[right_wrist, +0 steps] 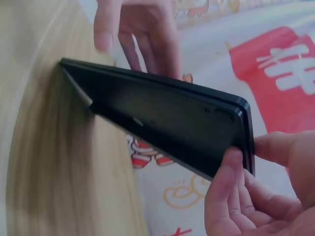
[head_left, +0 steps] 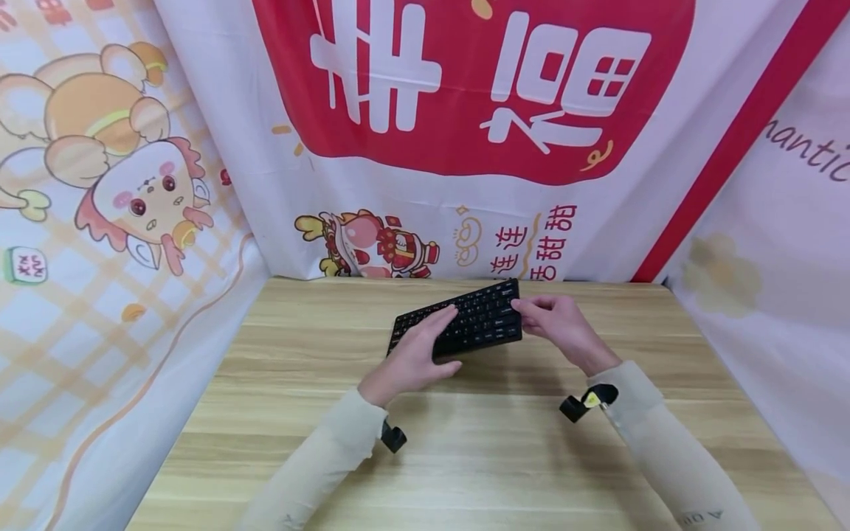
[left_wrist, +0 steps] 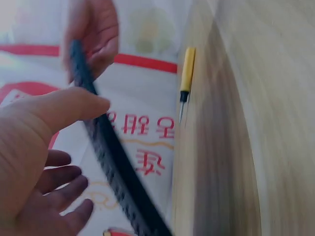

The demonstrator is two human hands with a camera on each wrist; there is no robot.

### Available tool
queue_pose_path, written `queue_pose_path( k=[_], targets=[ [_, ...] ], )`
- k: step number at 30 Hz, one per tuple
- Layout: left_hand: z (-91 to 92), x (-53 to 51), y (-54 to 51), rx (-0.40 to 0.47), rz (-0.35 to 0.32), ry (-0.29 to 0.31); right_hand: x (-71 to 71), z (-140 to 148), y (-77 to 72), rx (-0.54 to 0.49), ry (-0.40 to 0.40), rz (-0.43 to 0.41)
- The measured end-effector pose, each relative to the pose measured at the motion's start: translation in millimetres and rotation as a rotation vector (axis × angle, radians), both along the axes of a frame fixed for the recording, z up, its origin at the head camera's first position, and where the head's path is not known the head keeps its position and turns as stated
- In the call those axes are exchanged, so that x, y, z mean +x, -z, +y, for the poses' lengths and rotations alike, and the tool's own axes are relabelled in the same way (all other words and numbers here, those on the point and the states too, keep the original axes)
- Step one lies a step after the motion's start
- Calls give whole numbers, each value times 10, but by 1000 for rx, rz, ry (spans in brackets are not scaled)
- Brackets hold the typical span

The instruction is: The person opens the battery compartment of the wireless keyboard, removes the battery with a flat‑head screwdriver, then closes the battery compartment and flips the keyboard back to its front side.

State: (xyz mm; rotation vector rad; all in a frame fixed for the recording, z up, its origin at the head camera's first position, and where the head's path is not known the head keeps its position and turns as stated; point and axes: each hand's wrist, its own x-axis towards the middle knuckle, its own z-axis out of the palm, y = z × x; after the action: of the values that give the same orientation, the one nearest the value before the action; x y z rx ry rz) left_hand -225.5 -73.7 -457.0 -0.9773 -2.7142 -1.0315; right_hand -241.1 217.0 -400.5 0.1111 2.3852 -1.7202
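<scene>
A black keyboard [head_left: 478, 317] is held tilted above the table, its right end raised and its keys facing up in the head view. My right hand [head_left: 561, 328] pinches that right end; in the right wrist view the thumb lies on one side and the fingertips [right_wrist: 231, 160] press the plain black underside. Over the keys, my left hand [head_left: 415, 361] is spread with fairly straight fingers and the thumb held apart. Whether the left fingers touch the keys is hard to tell. The keyboard's far left corner meets or nearly meets the tabletop.
A screwdriver with a yellow handle [left_wrist: 188, 71] lies on the wooden table [head_left: 465, 450] in the left wrist view; the head view does not show it. Printed cloth walls [head_left: 279, 221] stand at the back and both sides of the table.
</scene>
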Motion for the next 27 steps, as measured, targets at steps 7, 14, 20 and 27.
queue_pose_path(
  k=[7,14,20,27],
  targets=[
    [263,34,-5,39,190,-15,47,-119,-142,-30,8,44],
    [379,36,44,59,321,-90,95,-190,-198,-54,21,74],
    [383,28,67,99,456,-140,111,-232,-227,-90,-27,141],
    [302,-81,21,229,545,-173,106,-229,-194,-144,-104,164]
  ],
)
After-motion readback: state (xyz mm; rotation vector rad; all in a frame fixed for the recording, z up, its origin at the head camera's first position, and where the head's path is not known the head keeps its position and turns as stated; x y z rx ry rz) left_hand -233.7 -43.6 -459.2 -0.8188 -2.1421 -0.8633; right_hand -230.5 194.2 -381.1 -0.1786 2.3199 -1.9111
